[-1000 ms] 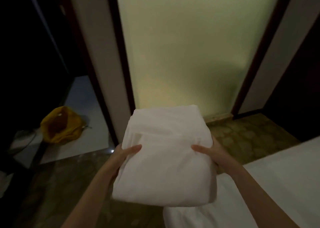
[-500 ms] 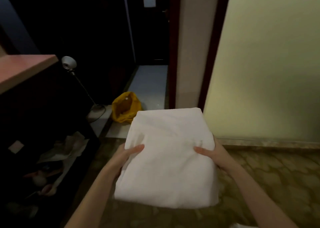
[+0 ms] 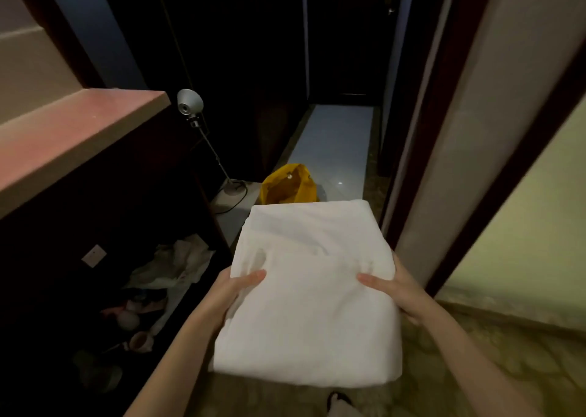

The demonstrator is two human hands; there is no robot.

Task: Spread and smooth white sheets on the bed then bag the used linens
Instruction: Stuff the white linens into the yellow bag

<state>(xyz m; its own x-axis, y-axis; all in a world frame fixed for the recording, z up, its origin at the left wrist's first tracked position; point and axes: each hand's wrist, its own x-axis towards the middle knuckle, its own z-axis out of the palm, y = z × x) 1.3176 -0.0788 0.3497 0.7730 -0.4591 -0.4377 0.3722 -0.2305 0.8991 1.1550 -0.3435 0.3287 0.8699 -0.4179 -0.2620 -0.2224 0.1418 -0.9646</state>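
Left hand [image 3: 233,293] and right hand [image 3: 396,290] grip the folded white sheet [image 3: 312,293] at its two sides; thumbs lie on top, and the fingers curl beneath, hidden by cloth. Sheet held level at mid-frame, above the patterned floor [image 3: 475,362]. Beyond its far edge: yellow bag [image 3: 288,183] on the pale hallway floor, floor lamp [image 3: 190,102] just beside it. Left: reddish shelf top [image 3: 63,137] over a dark recess holding crumpled items, possibly paper; too dim to identify.
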